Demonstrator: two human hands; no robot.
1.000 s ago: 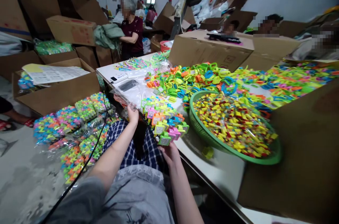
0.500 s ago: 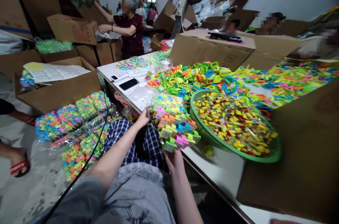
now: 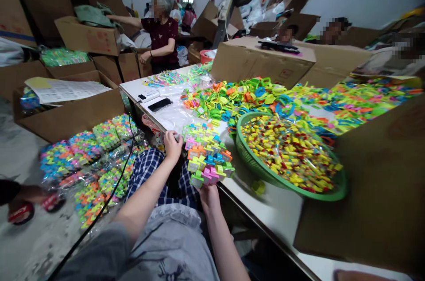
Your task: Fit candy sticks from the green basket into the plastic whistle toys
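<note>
My right hand (image 3: 210,197) grips the lower end of a clear bag of colourful plastic toy watches (image 3: 210,157), tilted over the table's edge. The watches are packed in rows of green, pink, yellow, orange and blue. To the left of the bag is my left hand (image 3: 172,146), closed and apart from it. A small greyish thing shows at its fingertips, too small to name. Beside the bag on the right stands a green plastic basket (image 3: 247,157) filled with small yellow and red wrapped pieces.
Loose colourful straps (image 3: 239,97) are heaped across the white table (image 3: 282,223). A phone (image 3: 160,104) lies near its left edge. Packed bags (image 3: 86,150) cover the floor at left, crossed by a black cable (image 3: 109,203). Cardboard boxes (image 3: 262,61) and a co-worker (image 3: 164,35) stand beyond.
My left hand has moved left, away from the bag. The bag and my right hand have shifted slightly left. The co-worker has lowered a green cloth onto a box.
</note>
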